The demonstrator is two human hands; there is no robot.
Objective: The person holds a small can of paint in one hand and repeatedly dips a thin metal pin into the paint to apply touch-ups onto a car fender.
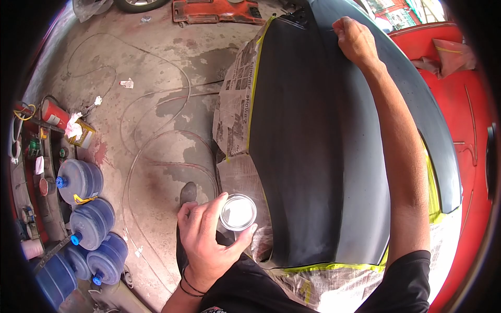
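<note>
My left hand (211, 237) grips a small round tin (238, 212) by its sides, thumb and fingers on opposite edges. Its top is bright white inside a silvery rim; whether that is a lid or contents I cannot tell. My right arm reaches far over the dark grey car hood (318, 146). At the hood's far right part, my right hand (356, 40) is closed with the fingertips pressed together close to the surface. Whatever it pinches is hidden. Newspaper masking (237, 99) with yellow-green tape borders the hood's left and near edges.
Several blue water jugs (86, 180) stand at the left beside a cluttered shelf. A thin hose (128, 156) loops over the concrete floor. A red car body (449, 115) is close on the right, and a red panel (216, 11) lies at the back.
</note>
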